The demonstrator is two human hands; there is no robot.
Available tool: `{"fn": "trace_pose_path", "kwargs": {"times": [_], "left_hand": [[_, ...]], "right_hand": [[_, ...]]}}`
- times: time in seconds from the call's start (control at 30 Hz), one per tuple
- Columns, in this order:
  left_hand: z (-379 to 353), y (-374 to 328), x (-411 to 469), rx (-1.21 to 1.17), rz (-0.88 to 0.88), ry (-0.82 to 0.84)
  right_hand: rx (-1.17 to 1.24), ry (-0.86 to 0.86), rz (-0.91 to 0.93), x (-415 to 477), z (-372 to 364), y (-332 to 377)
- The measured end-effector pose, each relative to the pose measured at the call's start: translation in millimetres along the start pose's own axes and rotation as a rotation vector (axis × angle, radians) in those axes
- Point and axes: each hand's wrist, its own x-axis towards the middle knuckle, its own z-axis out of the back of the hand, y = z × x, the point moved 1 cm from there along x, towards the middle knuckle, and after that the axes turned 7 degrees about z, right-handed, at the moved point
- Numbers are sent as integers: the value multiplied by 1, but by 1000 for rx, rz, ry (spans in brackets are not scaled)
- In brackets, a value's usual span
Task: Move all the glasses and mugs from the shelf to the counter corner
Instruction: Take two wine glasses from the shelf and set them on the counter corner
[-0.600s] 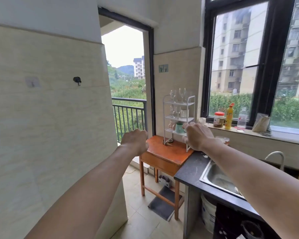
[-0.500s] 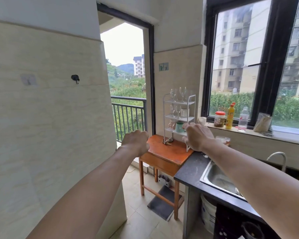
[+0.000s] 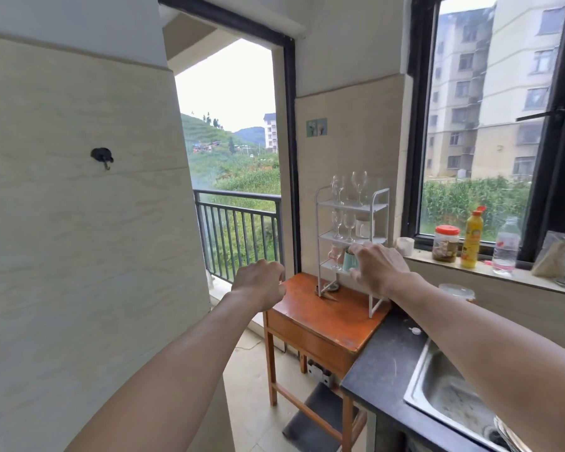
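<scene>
A white three-tier shelf (image 3: 379,197) stands on a small wooden table (image 3: 323,318). Two wine glasses (image 3: 358,184) stand on the top tier. The middle tier holds two more glasses (image 3: 349,223) and a white mug (image 3: 363,228). On the bottom tier are a glass (image 3: 336,256) and a pale green mug (image 3: 349,261). My right hand (image 3: 379,269) is in front of the bottom tier with fingers spread, right at the green mug, not gripping it. My left hand (image 3: 258,283) hovers left of the shelf, fingers loosely curled, holding nothing.
A black counter (image 3: 382,367) with a steel sink (image 3: 437,396) lies at the right of the table. The window sill carries a jar (image 3: 446,239), a yellow bottle (image 3: 472,238), a water bottle (image 3: 505,246) and a small white cup (image 3: 405,246). An open balcony doorway is on the left.
Both hands have moved closer to the shelf. My right hand has opened its fingers and now reaches the bottom tier by the green mug.
</scene>
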Motion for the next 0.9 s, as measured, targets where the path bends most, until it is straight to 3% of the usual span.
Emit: {"fn": "trace_pose_path", "kwargs": {"times": [0.5,0.77,0.9], "left_hand": [[-92,24,231,-165,-17,34],[-121,38,402,-206,-148,43],[-142,29,478,-359,-164,70]], "right_hand": [[3,-4,-51,200,-117,-93],[31,-72,-240,328,-164,-141],[22,-80,-330,371,-183,-166]]}}
